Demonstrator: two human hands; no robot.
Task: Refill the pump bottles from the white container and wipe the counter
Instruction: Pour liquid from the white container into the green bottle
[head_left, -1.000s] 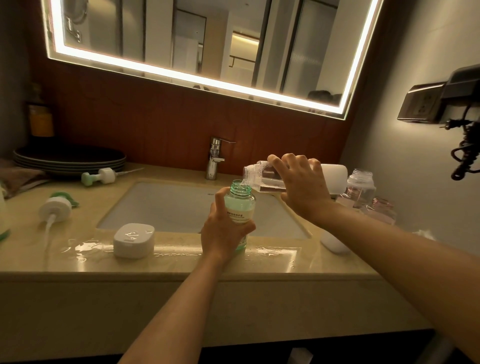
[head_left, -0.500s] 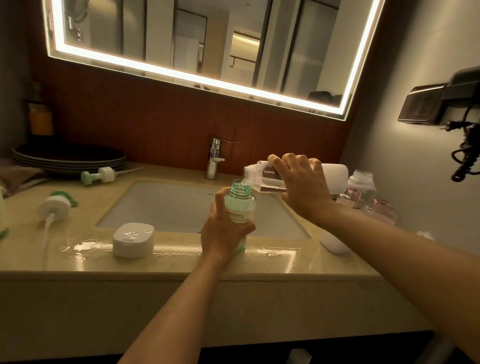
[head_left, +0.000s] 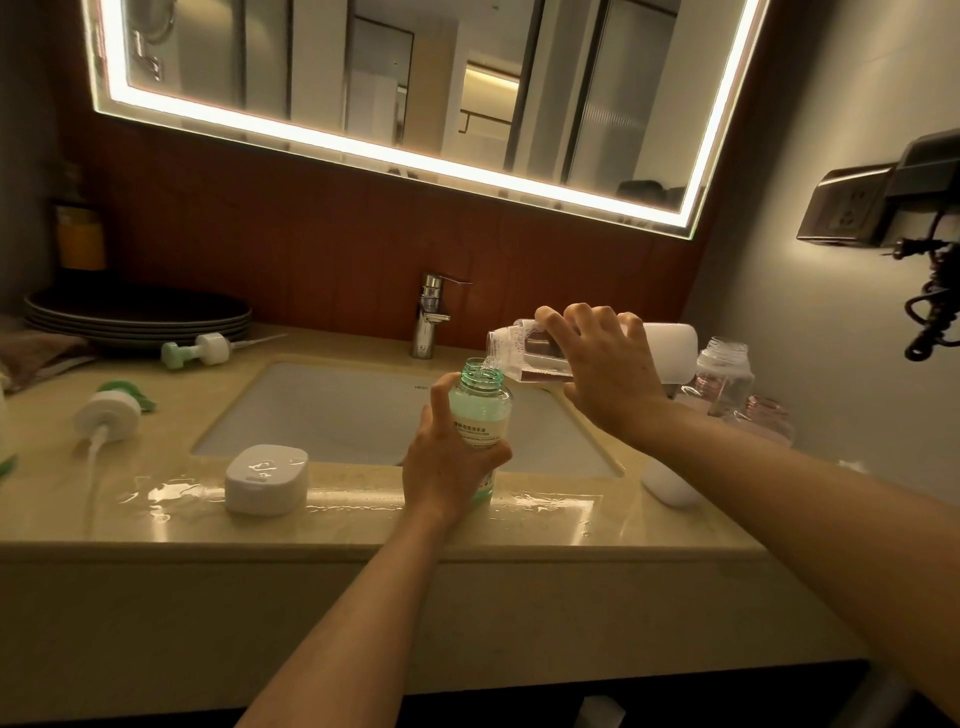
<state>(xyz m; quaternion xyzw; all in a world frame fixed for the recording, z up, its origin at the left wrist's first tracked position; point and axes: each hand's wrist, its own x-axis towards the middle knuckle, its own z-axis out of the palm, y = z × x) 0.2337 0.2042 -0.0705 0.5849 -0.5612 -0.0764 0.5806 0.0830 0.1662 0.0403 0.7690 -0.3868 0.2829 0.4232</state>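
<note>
Pouring step of the refill. The left hand (head_left: 447, 467) grips a green-tinted pump bottle (head_left: 480, 410) around its labelled body, with thumb and fingers (head_left: 491, 457) curled about it. The bottle stands upright, pump removed. Its base appears to rest on the front lip of the surface (head_left: 363, 525), at 6 o'clock of the basin (head_left: 322, 410).

The right hand (head_left: 608, 374) holds the white container (head_left: 670, 348) from above, its fingers curled over the clear midsection. The container is tilted almost level: its spout points to 9 o'clock, directly over the bottle's open neck, and its white end points to 3 o'clock. A thin stream seems to enter the neck, and the bottle looks well filled.

Handling, as judged:
- **Bottle:** it is probably stiff, light plastic that gains weight as it fills. The body below the shoulder is the sound place to hold, leaving the threaded neck free.
- **Container:** it looks rigid, and its balance is likely to shift as it drains, so a hold at the middle suits it.
- **Slip risk:** a film of water (head_left: 171, 491) on the surface could make either vessel slippery.

Around the basin:
- Two detached pump heads (head_left: 106, 415) lie at about 9 and 10 o'clock.
- A white lid (head_left: 266, 486) sits at 7 o'clock.
- Clear open bottles (head_left: 724, 376) stand at 3 o'clock.
</note>
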